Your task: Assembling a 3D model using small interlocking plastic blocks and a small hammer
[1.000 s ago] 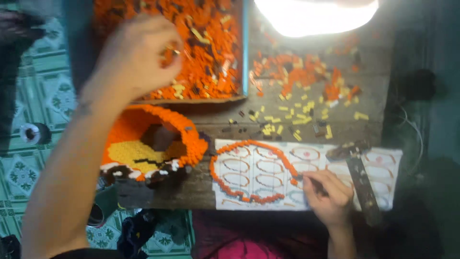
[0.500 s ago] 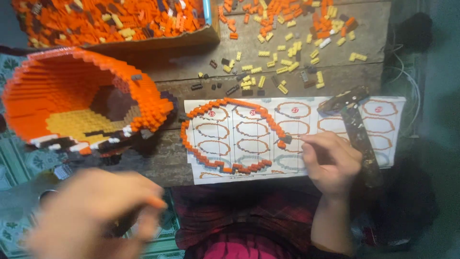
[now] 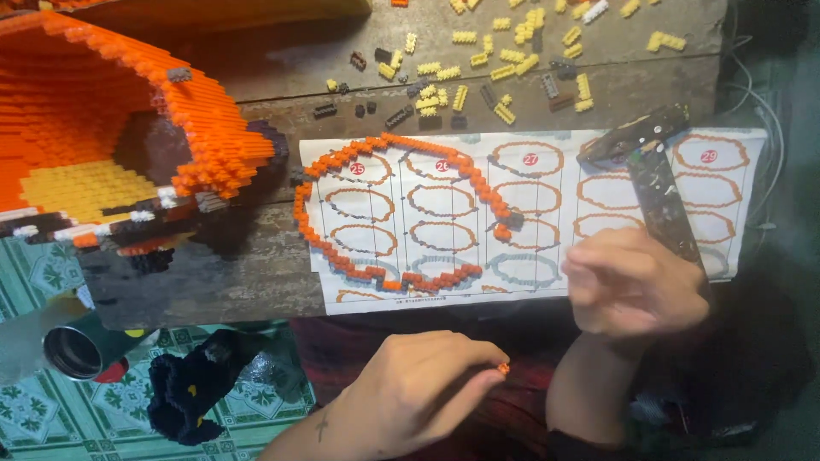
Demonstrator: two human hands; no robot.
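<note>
Two hands in view, the left hand and the right hand. One printed instruction sheet, one big orange brick model, one hammer, one loose brick ring

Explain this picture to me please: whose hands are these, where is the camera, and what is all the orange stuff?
The camera sits on a person's head, looking down at their own bare hands. The left hand pinches a tiny orange brick. The right hand is blurred; whether it holds anything is unclear. On the wooden table lies a paper pattern sheet with a partly finished ring of orange bricks. A large orange brick model stands beside it, loose yellow bricks above.
</note>
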